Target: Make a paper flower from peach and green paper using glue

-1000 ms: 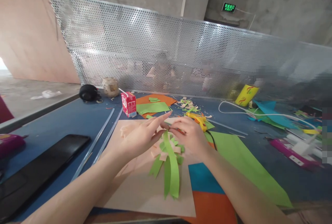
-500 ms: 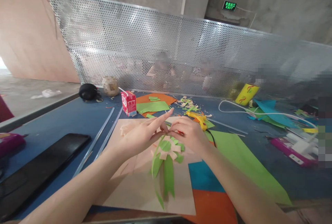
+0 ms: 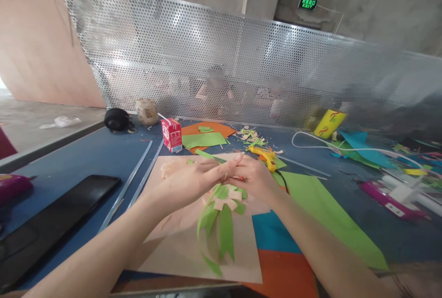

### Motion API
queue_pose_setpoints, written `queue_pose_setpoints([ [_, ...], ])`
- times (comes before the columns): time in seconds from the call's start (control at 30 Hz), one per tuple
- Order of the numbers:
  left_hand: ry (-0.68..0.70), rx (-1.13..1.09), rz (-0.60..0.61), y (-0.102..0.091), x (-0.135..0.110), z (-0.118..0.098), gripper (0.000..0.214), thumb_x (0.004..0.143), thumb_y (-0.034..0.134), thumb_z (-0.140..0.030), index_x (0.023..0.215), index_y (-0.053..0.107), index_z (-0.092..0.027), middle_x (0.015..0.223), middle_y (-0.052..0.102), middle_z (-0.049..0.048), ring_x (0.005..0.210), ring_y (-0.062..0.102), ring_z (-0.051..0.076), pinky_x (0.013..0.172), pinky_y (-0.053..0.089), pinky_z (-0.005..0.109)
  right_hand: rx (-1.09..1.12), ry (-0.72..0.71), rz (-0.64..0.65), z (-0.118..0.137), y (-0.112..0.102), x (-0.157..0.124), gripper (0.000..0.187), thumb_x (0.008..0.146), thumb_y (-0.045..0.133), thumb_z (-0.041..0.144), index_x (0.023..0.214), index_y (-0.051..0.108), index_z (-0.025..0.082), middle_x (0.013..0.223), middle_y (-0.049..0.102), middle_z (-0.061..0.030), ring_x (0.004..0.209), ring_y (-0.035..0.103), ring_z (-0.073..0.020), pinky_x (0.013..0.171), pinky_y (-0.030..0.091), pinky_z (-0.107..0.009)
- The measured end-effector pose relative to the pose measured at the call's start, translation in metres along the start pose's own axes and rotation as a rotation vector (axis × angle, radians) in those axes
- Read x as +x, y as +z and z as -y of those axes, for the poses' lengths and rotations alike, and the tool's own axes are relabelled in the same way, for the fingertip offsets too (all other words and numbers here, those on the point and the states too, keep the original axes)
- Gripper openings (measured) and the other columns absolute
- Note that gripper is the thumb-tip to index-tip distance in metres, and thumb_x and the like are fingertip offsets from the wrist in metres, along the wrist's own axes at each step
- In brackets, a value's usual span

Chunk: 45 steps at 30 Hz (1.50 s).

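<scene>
My left hand (image 3: 188,179) and my right hand (image 3: 251,176) meet over a paper flower (image 3: 221,206) made of green strips and beige petals. Both pinch its top, with the left index finger stretched out over the right hand. The green strips (image 3: 226,231) hang down onto a beige paper sheet (image 3: 179,247) on the blue table (image 3: 90,155). What the fingertips grip inside the flower's top is hidden.
A yellow glue gun (image 3: 264,155) lies just behind my right hand. A red drink carton (image 3: 171,134), green and orange sheets (image 3: 203,139), a large green sheet (image 3: 324,215), a black phone (image 3: 51,219), clear glue sticks (image 3: 129,183) and paper scraps lie around. A perforated metal screen (image 3: 241,58) stands behind.
My hands have drawn closer together and lowered slightly onto the flower's top. The green strips swung left and now hang more bunched and curled.
</scene>
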<state>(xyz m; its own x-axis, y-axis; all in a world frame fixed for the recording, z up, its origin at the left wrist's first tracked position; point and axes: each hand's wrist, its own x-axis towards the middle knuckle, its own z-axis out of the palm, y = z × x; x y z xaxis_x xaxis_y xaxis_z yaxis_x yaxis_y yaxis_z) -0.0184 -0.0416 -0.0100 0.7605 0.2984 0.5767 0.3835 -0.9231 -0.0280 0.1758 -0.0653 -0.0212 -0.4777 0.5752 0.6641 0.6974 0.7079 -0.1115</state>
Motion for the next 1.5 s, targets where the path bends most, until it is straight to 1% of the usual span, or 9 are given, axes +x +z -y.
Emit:
queue_pose_setpoints([
  [0.1,0.053,0.084,0.090,-0.002,0.001,-0.001,0.059,0.077,0.039,-0.007,0.130,0.022,-0.028,0.084,0.059,0.0035,0.074,0.055,0.017,0.060,0.045,0.029,-0.007,-0.012,-0.031,0.000,0.000,0.000,0.012,0.074,0.056,0.029,0.067,0.064,0.023,0.068,0.062,0.0004,0.072,0.053,-0.0123,0.062,0.039,-0.022],
  [0.37,0.053,0.104,0.063,-0.003,0.003,-0.003,0.065,0.080,0.041,-0.013,0.133,0.007,-0.027,0.081,0.057,0.0009,0.072,0.053,0.013,0.060,0.044,0.023,0.037,-0.036,-0.013,0.000,-0.001,0.001,0.012,0.076,0.054,0.029,0.073,0.064,0.024,0.076,0.063,0.0003,0.076,0.053,-0.0122,0.066,0.041,-0.023],
  [0.5,0.067,0.133,0.047,-0.002,0.002,-0.003,0.064,0.080,0.041,-0.014,0.133,0.008,-0.029,0.083,0.055,0.0018,0.071,0.052,0.012,0.054,0.042,0.021,0.039,-0.049,0.011,-0.001,-0.001,-0.001,0.013,0.077,0.053,0.027,0.078,0.065,0.024,0.076,0.063,0.0000,0.075,0.053,-0.0124,0.066,0.042,-0.024],
  [0.63,0.079,0.094,0.046,-0.004,0.003,-0.003,0.062,0.079,0.042,-0.013,0.132,0.015,-0.029,0.083,0.055,0.0022,0.074,0.052,0.013,0.059,0.044,0.022,0.035,-0.061,-0.005,-0.003,-0.002,-0.001,0.014,0.078,0.051,0.027,0.082,0.064,0.025,0.079,0.063,-0.0005,0.075,0.054,-0.0125,0.066,0.043,-0.025],
  [0.93,-0.168,-0.120,-0.135,-0.007,0.003,0.003,0.065,0.075,0.044,-0.012,0.132,0.013,-0.022,0.085,0.058,0.0025,0.074,0.053,0.013,0.064,0.047,0.026,0.052,-0.113,-0.031,-0.002,-0.012,0.000,0.019,0.080,0.049,0.021,0.093,0.062,0.024,0.086,0.061,-0.0017,0.077,0.054,-0.0108,0.068,0.045,-0.025],
  [1.13,-0.266,-0.260,-0.125,-0.009,0.005,-0.001,0.071,0.072,0.054,-0.019,0.131,0.015,-0.022,0.089,0.060,0.0028,0.065,0.054,0.011,0.061,0.048,0.024,0.048,-0.107,-0.047,-0.001,-0.013,0.001,0.019,0.079,0.050,0.020,0.094,0.062,0.022,0.085,0.061,-0.0032,0.078,0.055,-0.0120,0.067,0.046,-0.026],
  [1.27,-0.306,-0.245,-0.122,-0.005,0.004,-0.002,0.062,0.077,0.050,-0.021,0.130,0.017,-0.023,0.082,0.063,-0.0006,0.062,0.056,0.009,0.055,0.048,0.020,0.088,-0.096,-0.048,-0.002,-0.010,0.000,0.020,0.079,0.050,0.020,0.095,0.062,0.023,0.087,0.062,-0.0029,0.079,0.055,-0.0118,0.068,0.046,-0.026],
  [1.4,-0.123,-0.010,-0.208,0.001,-0.001,0.004,0.053,0.080,0.045,-0.019,0.129,0.022,-0.022,0.085,0.064,0.0021,0.070,0.058,0.011,0.062,0.049,0.024,0.242,0.010,-0.090,0.001,-0.004,0.000,0.018,0.079,0.049,0.022,0.091,0.062,0.023,0.083,0.063,-0.0022,0.077,0.057,-0.0115,0.067,0.047,-0.026],
  [1.5,0.054,0.218,-0.220,0.001,-0.002,0.008,0.053,0.081,0.041,-0.013,0.130,0.021,-0.017,0.076,0.061,0.0036,0.068,0.057,0.014,0.059,0.048,0.026,0.379,0.167,-0.071,0.006,-0.002,0.003,0.016,0.077,0.051,0.024,0.088,0.063,0.022,0.072,0.062,-0.0009,0.065,0.056,-0.0106,0.055,0.046,-0.023],
])
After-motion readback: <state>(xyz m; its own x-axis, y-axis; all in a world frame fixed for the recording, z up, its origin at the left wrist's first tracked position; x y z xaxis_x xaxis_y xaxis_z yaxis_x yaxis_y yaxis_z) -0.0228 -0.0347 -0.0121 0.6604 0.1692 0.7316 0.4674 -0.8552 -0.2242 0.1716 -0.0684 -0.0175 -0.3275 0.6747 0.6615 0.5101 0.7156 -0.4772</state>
